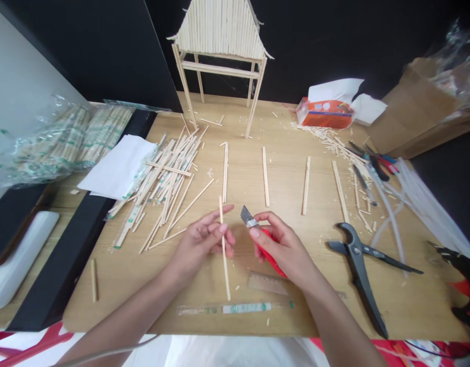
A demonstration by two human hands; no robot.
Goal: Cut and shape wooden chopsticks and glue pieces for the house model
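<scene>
In the head view, my left hand (pixel 202 238) pinches a thin wooden chopstick (pixel 226 267) between thumb and fingers, and the stick stands nearly upright in the picture. My right hand (pixel 284 247) is closed round a red-handled utility knife (pixel 272 261). The knife's short, wide blade points up and left toward the chopstick, with a gap between them. Below the hands lie a clear ruler (pixel 268 283), partly under my right forearm, and a chopstick wrapper (pixel 246 308). Beyond the hands, several short stick bundles (pixel 266 176) are set out in a spaced row.
A small stick-built house model (pixel 221 69) stands at the back. Loose chopsticks (pixel 173 173) pile up at left, beside white paper (pixel 118 165) and bagged chopsticks (pixel 66 135). Large black cutters (pixel 359 265), glue sticks (pixel 433 204), offcuts and a tissue pack (pixel 326 113) lie at right.
</scene>
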